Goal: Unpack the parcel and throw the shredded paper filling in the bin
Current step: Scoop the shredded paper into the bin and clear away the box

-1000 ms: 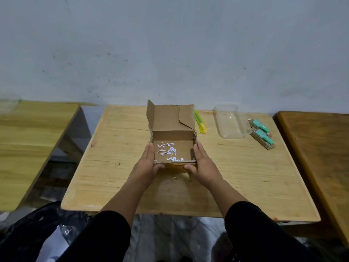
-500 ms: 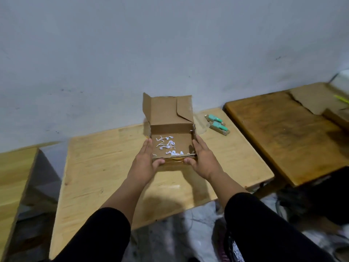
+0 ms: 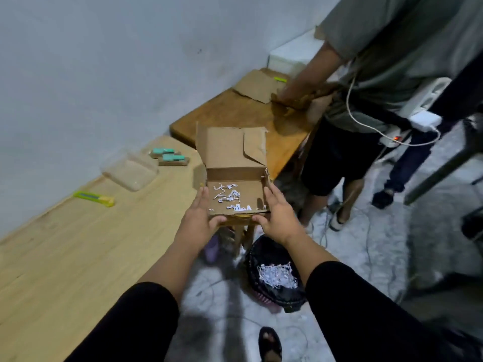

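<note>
Since a second ago the view has swung from the wall-facing table (image 3: 78, 257) toward the floor at 5 o'clock, and the box (image 3: 235, 178) has left the tabletop; it is now carried in the air past the table's corner, with the bin (image 3: 274, 273) on the floor below and nearer the viewer, at 6 o'clock from the box. In my judgement this places the task at the carry-and-tip stage: the main load of filling appears already in the bin, and only remnants are left to empty. A second person (image 3: 379, 74) stands at 2 o'clock beside a darker table, handling brown cardboard. The near table is pale, grained wood with a smooth top. The bin is round, lined with a crinkled black bag, and holds a loose white mound of shredded paper (image 3: 277, 276). The box is shallow, plain brown corrugated card, its lid flap standing upright with torn edges. Left hand (image 3: 201, 220) and right hand (image 3: 279, 220) each clamp a side wall, fingers flat along the card, thumbs hooked across the front edge; the grip is pressed on the box from both sides. Inside lie scattered white paper scraps (image 3: 230, 198), thin and curled. On the table remain a clear plastic tray (image 3: 130, 171), two teal items (image 3: 170, 155) and a yellow cutter (image 3: 95, 198).
</note>
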Demonstrator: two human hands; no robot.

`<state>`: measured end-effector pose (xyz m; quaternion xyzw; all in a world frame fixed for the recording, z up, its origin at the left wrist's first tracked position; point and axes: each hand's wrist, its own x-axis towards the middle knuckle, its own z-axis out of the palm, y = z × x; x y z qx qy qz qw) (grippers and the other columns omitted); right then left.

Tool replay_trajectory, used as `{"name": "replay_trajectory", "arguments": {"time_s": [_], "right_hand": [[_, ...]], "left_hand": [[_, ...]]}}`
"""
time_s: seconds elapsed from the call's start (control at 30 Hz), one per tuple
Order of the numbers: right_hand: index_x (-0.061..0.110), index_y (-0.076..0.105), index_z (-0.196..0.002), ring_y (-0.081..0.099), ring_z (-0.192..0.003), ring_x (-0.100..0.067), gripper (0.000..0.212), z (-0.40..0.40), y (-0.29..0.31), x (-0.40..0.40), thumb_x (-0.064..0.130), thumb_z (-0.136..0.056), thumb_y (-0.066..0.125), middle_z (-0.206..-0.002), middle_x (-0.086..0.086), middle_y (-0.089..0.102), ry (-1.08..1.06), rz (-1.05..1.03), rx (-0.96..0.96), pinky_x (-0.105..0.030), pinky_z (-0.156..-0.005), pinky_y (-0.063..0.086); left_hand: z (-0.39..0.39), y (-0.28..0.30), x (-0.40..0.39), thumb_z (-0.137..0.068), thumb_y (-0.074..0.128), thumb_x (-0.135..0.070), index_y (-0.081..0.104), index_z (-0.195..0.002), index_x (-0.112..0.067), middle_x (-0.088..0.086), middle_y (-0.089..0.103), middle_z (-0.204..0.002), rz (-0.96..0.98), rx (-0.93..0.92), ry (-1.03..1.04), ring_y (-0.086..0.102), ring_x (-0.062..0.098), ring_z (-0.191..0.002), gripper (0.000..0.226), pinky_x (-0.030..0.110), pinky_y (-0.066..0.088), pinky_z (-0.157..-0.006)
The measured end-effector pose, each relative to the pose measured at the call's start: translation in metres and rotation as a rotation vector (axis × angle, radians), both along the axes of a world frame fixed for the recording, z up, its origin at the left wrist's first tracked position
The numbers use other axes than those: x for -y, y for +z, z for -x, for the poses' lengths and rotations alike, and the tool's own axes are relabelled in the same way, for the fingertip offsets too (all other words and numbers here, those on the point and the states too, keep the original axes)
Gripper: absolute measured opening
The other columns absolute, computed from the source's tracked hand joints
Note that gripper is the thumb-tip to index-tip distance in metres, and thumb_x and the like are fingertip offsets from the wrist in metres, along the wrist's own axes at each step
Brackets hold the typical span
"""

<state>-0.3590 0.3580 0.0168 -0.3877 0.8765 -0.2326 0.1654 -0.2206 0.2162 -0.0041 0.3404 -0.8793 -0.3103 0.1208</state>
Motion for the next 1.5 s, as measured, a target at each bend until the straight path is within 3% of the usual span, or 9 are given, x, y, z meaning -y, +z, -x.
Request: {"name": "replay_trajectory", "arguments": {"time_s": [0.3, 0.43, 0.5, 0.63, 0.8, 1.0, 1.1, 1.27, 1.5], "right_hand": [[0.012, 0.021, -0.147, 0.029, -0.14, -0.015, 0.08, 0.053, -0.075, -0.121, 0.026, -0.082, 0.066, -0.159, 0.006, 0.006, -0.255, -0.087, 0.107, -0.022, -0.112, 0.023], [0.022, 0.025, -0.146, 0.035, -0.137, -0.016, 0.078, 0.076, -0.117, -0.147, 0.023, -0.08, 0.068, -0.158, 0.007, 0.011, -0.298, -0.095, 0.167, -0.02, -0.108, 0.026], [0.022, 0.023, -0.147, 0.03, -0.14, -0.018, 0.08, 0.092, -0.141, -0.154, 0.023, -0.08, 0.068, -0.158, 0.005, 0.011, -0.296, -0.141, 0.198, -0.023, -0.111, 0.025], [0.023, 0.009, -0.149, 0.006, -0.146, -0.028, 0.088, 0.123, -0.185, -0.157, 0.032, -0.083, 0.065, -0.159, 0.002, -0.003, -0.204, -0.305, 0.224, -0.037, -0.118, 0.02], [0.017, 0.012, -0.149, 0.009, -0.145, -0.027, 0.077, 0.154, -0.204, -0.147, 0.042, -0.089, 0.053, -0.158, -0.007, 0.005, -0.145, -0.489, 0.177, -0.037, -0.117, 0.022], [0.007, 0.023, -0.144, 0.02, -0.142, -0.029, 0.066, 0.18, -0.171, -0.119, 0.038, -0.092, 0.049, -0.152, -0.014, 0.023, -0.087, -0.526, 0.117, -0.036, -0.115, 0.025], [0.006, 0.024, -0.143, 0.024, -0.14, -0.03, 0.064, 0.19, -0.139, -0.102, 0.039, -0.093, 0.046, -0.151, -0.014, 0.024, -0.062, -0.508, 0.051, -0.037, -0.112, 0.028], [0.007, 0.023, -0.144, 0.019, -0.143, -0.029, 0.063, 0.201, -0.074, -0.071, 0.041, -0.095, 0.042, -0.154, -0.011, 0.021, -0.046, -0.43, -0.022, -0.04, -0.113, 0.03], [0.007, 0.013, -0.147, 0.008, -0.146, -0.022, 0.062, 0.199, 0.043, -0.017, 0.036, -0.098, 0.038, -0.157, -0.008, 0.013, 0.044, -0.294, -0.177, -0.038, -0.114, 0.028]], "left_hand": [[0.093, -0.071, -0.093, -0.082, 0.067, -0.031, 0.015, -0.148, -0.015, 0.003, 0.022, -0.156, -0.139, 0.144, -0.25, 0.03, 0.022, -0.14, 0.085, 0.034, 0.023, -0.117], [0.122, -0.112, -0.118, -0.084, 0.064, -0.03, 0.015, -0.148, -0.009, 0.011, 0.02, -0.156, -0.162, 0.218, -0.295, 0.026, 0.025, -0.141, 0.083, 0.025, 0.014, -0.115], [0.139, -0.134, -0.125, -0.086, 0.062, -0.026, 0.019, -0.146, -0.003, 0.015, 0.019, -0.155, -0.175, 0.238, -0.337, 0.019, 0.027, -0.144, 0.078, 0.023, 0.008, -0.115], [0.171, -0.171, -0.133, -0.089, 0.057, -0.018, 0.021, -0.145, -0.005, 0.016, 0.012, -0.155, -0.238, 0.318, -0.355, 0.018, 0.033, -0.143, 0.068, 0.039, 0.021, -0.115], [0.19, -0.198, -0.128, -0.092, 0.049, -0.032, 0.016, -0.146, -0.007, 0.013, 0.024, -0.15, 0.058, 0.471, -0.371, 0.026, 0.028, -0.139, 0.068, 0.035, 0.032, -0.109], [0.213, -0.158, -0.106, -0.088, 0.054, -0.037, 0.04, -0.125, -0.009, 0.012, 0.047, -0.125, 0.224, 0.561, -0.333, 0.05, 0.03, -0.114, 0.048, 0.038, 0.046, -0.085], [0.222, -0.131, -0.09, -0.07, 0.075, -0.035, 0.056, -0.103, -0.003, 0.016, 0.057, -0.097, 0.352, 0.508, -0.358, 0.058, 0.033, -0.091, 0.05, 0.036, 0.051, -0.066], [0.231, -0.064, -0.068, -0.093, 0.042, -0.042, 0.031, -0.135, -0.007, 0.012, 0.042, -0.131, 0.421, 0.498, -0.24, 0.039, 0.027, -0.125, 0.056, 0.036, 0.04, -0.097], [0.218, 0.044, -0.024, -0.093, 0.043, -0.04, 0.038, -0.127, -0.004, 0.016, 0.047, -0.122, 0.426, 0.326, -0.065, 0.049, 0.031, -0.112, 0.05, 0.037, 0.044, -0.089]]}}
